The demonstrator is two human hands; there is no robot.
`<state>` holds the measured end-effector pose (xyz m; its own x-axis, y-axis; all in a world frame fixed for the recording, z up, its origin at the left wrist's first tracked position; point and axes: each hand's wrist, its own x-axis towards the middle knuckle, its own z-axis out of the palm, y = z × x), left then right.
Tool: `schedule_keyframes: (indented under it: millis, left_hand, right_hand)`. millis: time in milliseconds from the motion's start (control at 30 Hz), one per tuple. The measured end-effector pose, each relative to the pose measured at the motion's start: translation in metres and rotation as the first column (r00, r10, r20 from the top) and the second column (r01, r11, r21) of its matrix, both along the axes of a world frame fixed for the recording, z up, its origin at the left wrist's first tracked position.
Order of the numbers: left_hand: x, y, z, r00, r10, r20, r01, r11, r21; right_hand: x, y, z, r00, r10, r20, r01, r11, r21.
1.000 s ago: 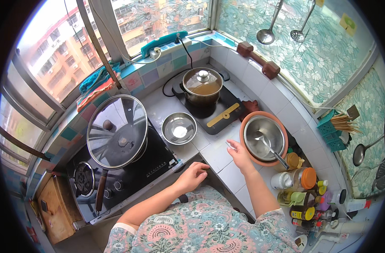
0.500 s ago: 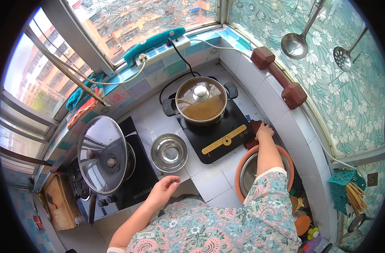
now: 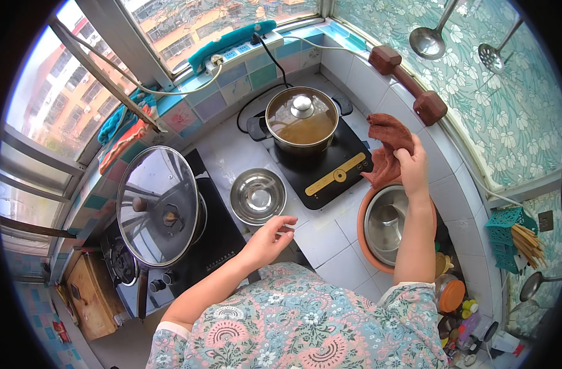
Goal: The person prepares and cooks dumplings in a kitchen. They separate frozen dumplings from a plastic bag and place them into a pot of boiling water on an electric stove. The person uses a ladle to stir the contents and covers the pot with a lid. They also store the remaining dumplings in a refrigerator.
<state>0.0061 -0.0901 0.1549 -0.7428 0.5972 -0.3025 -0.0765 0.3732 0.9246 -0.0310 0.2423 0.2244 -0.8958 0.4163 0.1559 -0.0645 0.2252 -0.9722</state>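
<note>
My right hand [image 3: 412,165] pinches a reddish-brown cloth [image 3: 389,136], which hangs raised beside the right side of a black induction cooker [image 3: 321,183]. On the cooker stands a two-handled pot [image 3: 302,147]; through its glass lid [image 3: 312,120] a brownish liquid shows. Below the right forearm is an orange basin [image 3: 364,243] with a steel bowl [image 3: 379,227] inside. My left hand [image 3: 269,242] holds nothing, its fingers loosely apart, just in front of a shiny steel bowl [image 3: 258,195] on the tiled counter.
At left, a pan with a large glass lid [image 3: 158,209] sits on a black gas stove [image 3: 216,246], its handle toward me. A dumbbell [image 3: 410,86] lies on the right ledge. A power strip [image 3: 244,52] with cords lines the window sill. Several jars [image 3: 451,296] crowd the lower right.
My right hand has lifted the cloth off the counter beside the cooker. My left hand has shifted to the right, and the whole view has moved slightly.
</note>
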Motion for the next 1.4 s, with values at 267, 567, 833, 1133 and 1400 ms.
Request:
schedule_keyframes:
  millis: [267,567,833,1133,1400]
  left_hand:
    - [0.000,0.040,0.039,0.888,-0.022,-0.460,0.148,0.959,0.241]
    - [0.018,0.021,-0.021,0.910,0.027,0.415,-0.222,0.875,0.430]
    - [0.041,0.042,-0.004,0.899,-0.350,0.261,0.224,0.882,0.414]
    - [0.023,0.026,-0.034,0.939,-0.262,-0.223,0.298,0.943,0.147]
    - [0.026,0.014,-0.049,0.952,-0.298,-0.073,0.301,0.953,0.032]
  right_hand:
    - [0.117,-0.089,0.056,0.912,0.329,-0.245,-0.410,0.733,-0.543]
    - [0.224,-0.141,-0.074,0.909,0.093,0.405,0.260,0.633,-0.729]
    - [0.210,-0.172,-0.114,0.930,0.262,0.256,-0.101,0.854,-0.510]
    - [0.210,-0.158,-0.089,0.971,-0.222,0.093,0.237,0.804,-0.545]
    - [0.182,-0.142,-0.145,0.916,-0.268,0.300,0.022,0.778,0.628]
